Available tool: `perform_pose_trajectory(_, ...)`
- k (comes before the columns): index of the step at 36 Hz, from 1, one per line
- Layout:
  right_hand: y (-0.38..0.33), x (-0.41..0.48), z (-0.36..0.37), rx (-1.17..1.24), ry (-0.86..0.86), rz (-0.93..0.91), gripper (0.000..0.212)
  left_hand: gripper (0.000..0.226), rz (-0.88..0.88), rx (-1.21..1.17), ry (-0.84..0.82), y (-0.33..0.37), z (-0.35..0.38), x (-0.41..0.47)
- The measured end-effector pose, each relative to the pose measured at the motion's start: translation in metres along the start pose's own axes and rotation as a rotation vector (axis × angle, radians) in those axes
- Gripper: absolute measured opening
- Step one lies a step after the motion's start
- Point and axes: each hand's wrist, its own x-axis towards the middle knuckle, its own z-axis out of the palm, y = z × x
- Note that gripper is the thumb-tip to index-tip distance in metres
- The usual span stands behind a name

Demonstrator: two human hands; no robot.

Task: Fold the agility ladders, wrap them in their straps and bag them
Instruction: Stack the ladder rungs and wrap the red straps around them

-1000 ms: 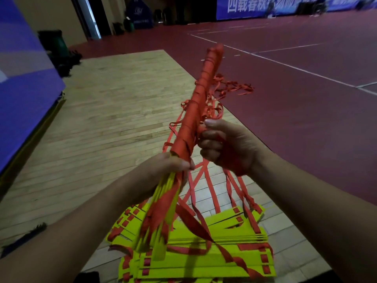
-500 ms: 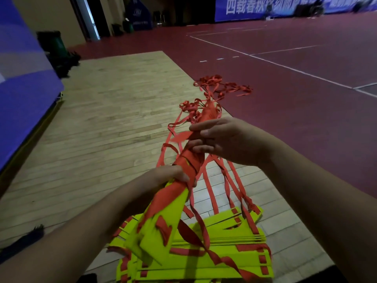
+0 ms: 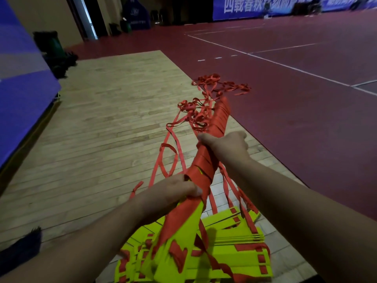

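A bundle of yellow ladder rungs wound in red strap point(image 3: 204, 166) slants up from lower centre toward the upper right. My left hand point(image 3: 173, 190) grips it low, where the yellow rung ends fan out. My right hand point(image 3: 226, 147) grips it higher up, fingers curled round the wrapped part. Under my arms a stack of yellow rungs with red straps point(image 3: 234, 256) lies flat on the wooden floor. Loose red straps point(image 3: 206, 99) trail away from the stack in a tangle toward the red court.
The wooden floor panel point(image 3: 106, 127) borders a dark red court floor point(image 3: 295, 111) with white lines. A blue padded wall point(image 3: 22, 78) runs along the left. A dark green bin point(image 3: 54, 46) stands far left. A dark object point(image 3: 20, 246) lies at the lower left edge.
The wrapped bundle has tipped down from steeply upright and swung rightward. My right hand moved up along it and closed round it. My left hand kept its grip.
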Motion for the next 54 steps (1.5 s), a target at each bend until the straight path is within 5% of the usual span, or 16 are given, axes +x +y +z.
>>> perform_pose_trajectory(1, -0.002, -0.006, -0.003, 0.135, -0.091, 0.084, 0.123, 0.038, 0.014, 0.012, -0.002, -0.002, 0.0, -0.002)
perform_pose_trajectory(5, -0.008, -0.024, -0.004, 0.739, -0.568, 0.374, 0.035, 0.051, 0.034, -0.041, -0.021, -0.007, 0.002, -0.002)
perform_pose_trajectory(9, -0.015, -0.028, -0.008, 0.975, -0.73, 0.299, 0.012, 0.047, 0.018, -0.028, -0.109, -0.003, -0.001, -0.003)
perform_pose_trajectory(14, -0.025, -0.019, -0.017, 0.887, -0.735, 0.225, 0.013, 0.037, -0.132, 0.186, -0.127, 0.007, -0.009, -0.001)
perform_pose_trajectory(17, -0.024, -0.014, -0.018, 0.716, -0.659, 0.11, 0.013, 0.06, -0.073, 0.513, -0.069, 0.007, -0.007, 0.002)
perform_pose_trajectory(20, -0.024, -0.01, -0.016, 0.668, -0.576, 0.047, 0.008, 0.054, -0.007, 0.719, 0.047, 0.007, -0.002, 0.006)
perform_pose_trajectory(22, -0.029, -0.008, -0.019, 0.68, -0.58, 0.069, 0.011, 0.056, 0.061, 0.675, 0.049, 0.011, -0.001, 0.005)
perform_pose_trajectory(28, -0.047, -0.002, -0.045, 0.881, -0.858, 0.207, 0.013, 0.021, 0.074, -0.041, -0.4, 0.01, -0.019, -0.001)
perform_pose_trajectory(35, -0.043, -0.004, -0.051, 0.941, -0.843, 0.188, 0.008, 0.022, -0.014, 0.0, -0.439, -0.028, -0.012, 0.013)
perform_pose_trajectory(38, -0.043, -0.004, -0.054, 0.886, -0.776, 0.147, 0.009, 0.019, 0.012, 0.341, -0.242, -0.036, -0.01, 0.025)
perform_pose_trajectory(42, -0.045, -0.01, -0.055, 0.765, -0.698, 0.067, 0.008, 0.016, 0.289, 0.834, 0.311, -0.008, -0.025, 0.033)
perform_pose_trajectory(45, -0.058, -0.019, -0.059, 0.857, -0.669, 0.008, 0.011, 0.018, 0.545, 0.92, 0.654, 0.026, -0.038, 0.015)
perform_pose_trajectory(47, -0.065, -0.023, -0.064, 0.89, -0.641, -0.029, 0.01, 0.018, 0.539, 0.885, 0.757, 0.039, -0.054, 0.007)
perform_pose_trajectory(49, -0.064, -0.023, -0.068, 0.816, -0.593, -0.05, 0.009, 0.022, 0.367, 0.855, 0.604, 0.042, -0.073, 0.0)
perform_pose_trajectory(54, -0.041, -0.011, -0.055, 0.589, -0.32, -0.085, 0.007, 0.006, -0.016, 0.716, -0.201, 0.015, -0.066, -0.013)
